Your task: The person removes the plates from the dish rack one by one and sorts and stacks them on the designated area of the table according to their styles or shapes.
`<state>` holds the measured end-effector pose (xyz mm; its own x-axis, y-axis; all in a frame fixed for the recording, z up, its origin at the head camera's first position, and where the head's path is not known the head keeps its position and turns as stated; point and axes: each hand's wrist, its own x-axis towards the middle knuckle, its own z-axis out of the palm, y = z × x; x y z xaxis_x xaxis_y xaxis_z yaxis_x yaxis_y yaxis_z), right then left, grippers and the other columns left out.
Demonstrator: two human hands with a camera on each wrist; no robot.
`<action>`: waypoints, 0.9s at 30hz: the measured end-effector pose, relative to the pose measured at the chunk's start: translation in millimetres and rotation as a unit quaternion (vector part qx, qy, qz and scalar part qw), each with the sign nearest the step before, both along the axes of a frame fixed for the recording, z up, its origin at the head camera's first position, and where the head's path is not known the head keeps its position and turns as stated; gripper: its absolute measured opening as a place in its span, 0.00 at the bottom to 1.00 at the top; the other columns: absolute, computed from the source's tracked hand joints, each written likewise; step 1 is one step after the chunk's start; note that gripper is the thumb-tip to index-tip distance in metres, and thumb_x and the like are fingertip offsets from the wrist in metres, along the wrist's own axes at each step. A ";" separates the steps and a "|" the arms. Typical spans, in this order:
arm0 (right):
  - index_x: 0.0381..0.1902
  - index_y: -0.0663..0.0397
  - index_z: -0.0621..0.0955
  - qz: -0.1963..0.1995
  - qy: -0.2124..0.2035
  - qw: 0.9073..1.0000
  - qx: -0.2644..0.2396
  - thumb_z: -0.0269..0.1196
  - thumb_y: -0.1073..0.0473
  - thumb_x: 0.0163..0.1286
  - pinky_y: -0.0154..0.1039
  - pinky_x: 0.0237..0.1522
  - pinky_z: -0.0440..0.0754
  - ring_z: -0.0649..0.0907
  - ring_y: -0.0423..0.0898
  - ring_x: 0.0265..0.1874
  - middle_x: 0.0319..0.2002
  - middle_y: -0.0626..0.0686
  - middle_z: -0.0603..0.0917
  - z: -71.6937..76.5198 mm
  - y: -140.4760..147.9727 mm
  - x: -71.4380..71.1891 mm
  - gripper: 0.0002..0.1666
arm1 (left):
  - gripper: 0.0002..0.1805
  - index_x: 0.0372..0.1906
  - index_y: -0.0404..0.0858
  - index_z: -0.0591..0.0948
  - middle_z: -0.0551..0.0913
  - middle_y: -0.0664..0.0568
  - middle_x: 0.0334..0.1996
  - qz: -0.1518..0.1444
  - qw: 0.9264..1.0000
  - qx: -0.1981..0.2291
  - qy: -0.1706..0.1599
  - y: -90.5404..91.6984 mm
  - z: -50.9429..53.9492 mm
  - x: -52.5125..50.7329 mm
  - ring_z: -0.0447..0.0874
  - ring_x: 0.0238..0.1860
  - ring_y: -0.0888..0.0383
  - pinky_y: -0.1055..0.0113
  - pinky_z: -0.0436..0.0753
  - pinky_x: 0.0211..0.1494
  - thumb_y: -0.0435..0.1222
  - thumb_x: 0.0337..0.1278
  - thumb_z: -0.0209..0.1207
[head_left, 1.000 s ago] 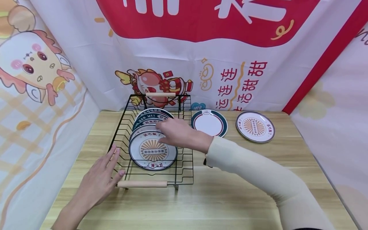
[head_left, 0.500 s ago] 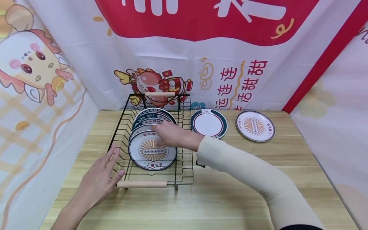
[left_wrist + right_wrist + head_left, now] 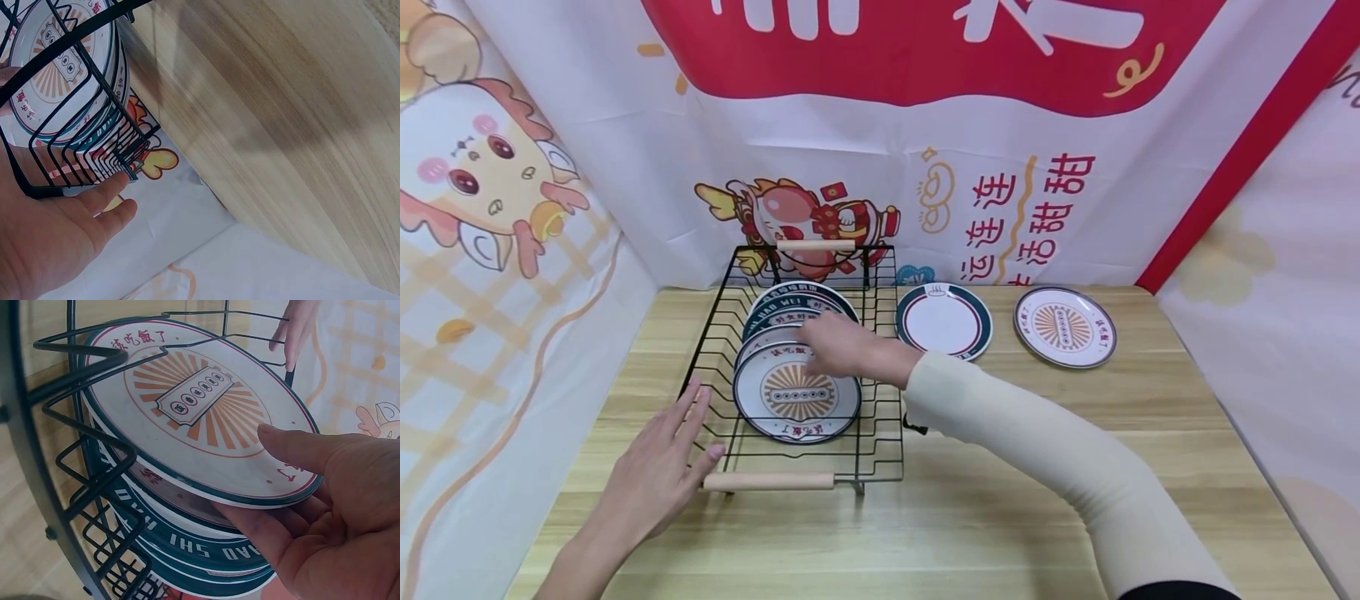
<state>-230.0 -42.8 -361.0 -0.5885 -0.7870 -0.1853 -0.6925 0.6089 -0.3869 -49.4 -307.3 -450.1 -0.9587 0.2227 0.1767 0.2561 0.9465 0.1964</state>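
Observation:
My right hand (image 3: 844,343) pinches the upper right rim of the front white plate (image 3: 797,404), which has an orange sunburst in its middle. In the right wrist view the thumb (image 3: 290,445) lies on the plate's face and the fingers are behind it. This plate leans in a black wire dish rack (image 3: 771,481) with wooden handles, in front of several other plates (image 3: 782,310), some with dark green rims. My left hand (image 3: 651,467) rests against the rack's left side near the front corner. Its fingers look straight and touch the wire in the left wrist view.
Right of the rack, a white plate with a green rim (image 3: 943,321) lies on the wooden table (image 3: 970,517). Farther right lies another sunburst plate (image 3: 1066,327). A printed cloth (image 3: 820,133) hangs behind the table, and more printed cloth covers both sides.
My right hand has shifted slightly left along the rim of the front plate, and the forearm has swung left. The left hand stays in place; the plates look unmoved.

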 end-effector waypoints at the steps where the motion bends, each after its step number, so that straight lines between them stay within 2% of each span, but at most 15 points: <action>1: 0.47 0.54 0.87 0.000 0.000 1.000 -0.004 0.75 0.55 0.69 0.31 0.26 0.70 0.73 0.40 0.23 0.28 0.46 0.81 0.1 0.3 0.0 0.13 | 0.44 0.86 0.35 0.53 0.45 0.45 0.87 0.000 1.000 0.000 0.000 -0.1 -0.2 0.0 0.66 0.73 0.27 0.31 0.69 0.71 0.54 0.81 0.52; 4: 0.39 0.52 0.85 -0.004 -0.005 1.000 -0.012 0.75 0.56 0.69 0.31 0.24 0.64 0.68 0.40 0.21 0.23 0.45 0.75 0.1 1.0 -0.4 0.09 | 0.44 0.86 0.35 0.53 0.45 0.45 0.87 0.000 1.000 -0.001 0.002 -0.5 -0.5 -0.2 0.66 0.73 0.27 0.30 0.70 0.71 0.55 0.81 0.51; 8: 0.31 0.51 0.82 -0.004 -0.007 1.000 -0.018 0.75 0.55 0.69 0.31 0.24 0.61 0.65 0.39 0.19 0.21 0.44 0.69 -0.3 2.2 -1.2 0.13 | 0.43 0.85 0.35 0.53 0.45 0.45 0.87 -0.002 1.000 0.000 0.006 -0.5 -0.4 -0.3 0.66 0.73 0.27 0.30 0.70 0.70 0.55 0.81 0.51; 13: 0.27 0.51 0.79 0.000 0.001 1.000 -0.022 0.74 0.56 0.70 0.30 0.23 0.62 0.66 0.39 0.19 0.20 0.44 0.68 -1.5 5.0 -0.9 0.16 | 0.43 0.85 0.34 0.54 0.45 0.44 0.87 -0.003 1.000 -0.001 0.006 0.1 -0.6 -0.5 0.67 0.72 0.26 0.30 0.71 0.70 0.55 0.81 0.52; 17: 0.28 0.52 0.82 0.003 0.003 0.999 -0.032 0.72 0.58 0.72 0.29 0.23 0.66 0.70 0.39 0.19 0.20 0.45 0.73 -3.2 7.7 0.7 0.13 | 0.43 0.85 0.34 0.54 0.45 0.45 0.87 -0.002 1.000 -0.001 0.005 0.1 -0.1 -0.5 0.66 0.72 0.26 0.30 0.71 0.70 0.54 0.81 0.52; 23: 0.38 0.53 0.88 0.008 0.004 0.999 -0.052 0.71 0.59 0.74 0.29 0.26 0.74 0.78 0.39 0.23 0.28 0.46 0.85 -5.5 12.6 5.5 0.04 | 0.43 0.85 0.34 0.54 0.45 0.46 0.87 -0.001 1.000 -0.001 0.004 0.4 0.6 0.2 0.66 0.73 0.26 0.30 0.71 0.71 0.54 0.81 0.52; 27: 0.42 0.54 0.90 0.005 0.011 0.998 -0.064 0.70 0.58 0.75 0.29 0.31 0.79 0.83 0.37 0.26 0.34 0.46 0.89 -7.7 15.1 8.7 0.06 | 0.43 0.85 0.35 0.53 0.44 0.46 0.87 0.000 1.000 0.001 0.004 0.3 0.4 0.5 0.66 0.73 0.26 0.30 0.70 0.71 0.54 0.81 0.52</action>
<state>-221.3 -27.7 -368.7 -0.5839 -0.8088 -0.0703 -0.7067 0.5490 -0.4464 -48.9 -307.0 -449.7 -0.9573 0.2228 0.1843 0.2578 0.9462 0.1954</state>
